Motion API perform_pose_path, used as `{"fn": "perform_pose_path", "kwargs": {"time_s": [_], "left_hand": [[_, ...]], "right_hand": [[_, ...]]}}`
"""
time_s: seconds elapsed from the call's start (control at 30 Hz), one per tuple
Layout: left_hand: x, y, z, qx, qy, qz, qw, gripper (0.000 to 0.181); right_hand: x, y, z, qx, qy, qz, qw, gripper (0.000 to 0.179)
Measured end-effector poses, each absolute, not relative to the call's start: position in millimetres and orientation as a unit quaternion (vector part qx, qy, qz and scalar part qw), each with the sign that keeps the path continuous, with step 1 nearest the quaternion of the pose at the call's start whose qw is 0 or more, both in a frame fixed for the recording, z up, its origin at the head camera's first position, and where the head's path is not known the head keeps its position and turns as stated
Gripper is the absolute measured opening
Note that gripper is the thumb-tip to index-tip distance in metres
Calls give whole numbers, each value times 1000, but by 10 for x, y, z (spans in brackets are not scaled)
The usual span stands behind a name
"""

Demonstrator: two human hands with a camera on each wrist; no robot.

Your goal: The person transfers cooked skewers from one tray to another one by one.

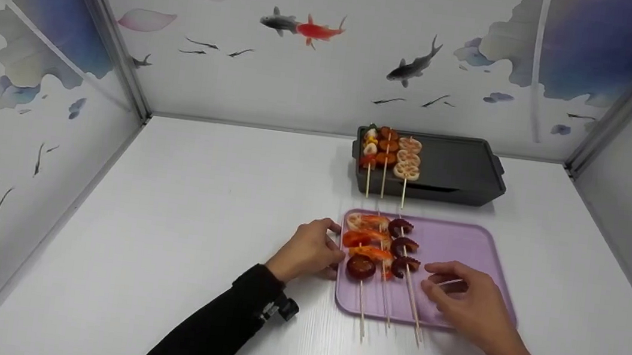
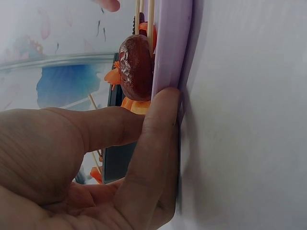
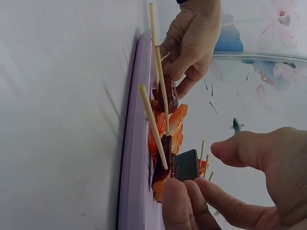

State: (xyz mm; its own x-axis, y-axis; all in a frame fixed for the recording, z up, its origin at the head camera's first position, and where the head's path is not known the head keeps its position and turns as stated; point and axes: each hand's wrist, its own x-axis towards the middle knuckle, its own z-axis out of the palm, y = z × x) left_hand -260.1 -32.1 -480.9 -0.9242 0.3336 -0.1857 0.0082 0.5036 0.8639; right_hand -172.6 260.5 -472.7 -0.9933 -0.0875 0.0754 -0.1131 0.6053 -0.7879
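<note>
My left hand [image 1: 310,248] grips the left edge of a purple tray [image 1: 467,244]; in the left wrist view one fingertip lies against its outer wall. On the tray's left half lie skewers with wooden sticks jutting over the near edge. One has a glossy brown mushroom-like cap [image 1: 361,267], and orange shrimp-like pieces [image 1: 366,238] lie beside and behind it. To their right is a skewer of dark red curled octopus-like pieces [image 1: 404,247]. Over the tray's right half hovers my right hand [image 1: 472,302], thumb and fingers apart and nothing between them.
Behind the tray stands a black grill [image 1: 456,164]. On its left side lie a mixed vegetable skewer [image 1: 369,148], a skewer of orange-brown rounds [image 1: 387,148] and a lotus root skewer [image 1: 408,160]. White panels painted with fish [image 1: 319,31] enclose the white table [image 1: 218,189].
</note>
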Motion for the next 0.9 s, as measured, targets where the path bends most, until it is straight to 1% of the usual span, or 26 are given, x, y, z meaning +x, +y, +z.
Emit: {"fn": "perform_pose_path", "kwargs": {"time_s": [0.13,0.33,0.53,0.73,0.9], "left_hand": [[-2598,-316,-4803,96,849,490,171,49],[-2592,-319,-4798,98,849,492,169,49],[-2585,-318,-4798,93,851,488,170,49],[-2578,-311,-4794,84,845,497,179,49],[-2587,-304,-4779,77,852,486,179,50]], "right_hand": [[-1758,2622,-4723,61,-913,400,45,42],[-1779,2627,-4662,71,-910,402,74,41],[-1831,2629,-4598,68,-911,399,80,45],[-1903,2631,-4552,79,-910,393,106,50],[-1971,2627,-4517,77,-912,387,112,52]]}}
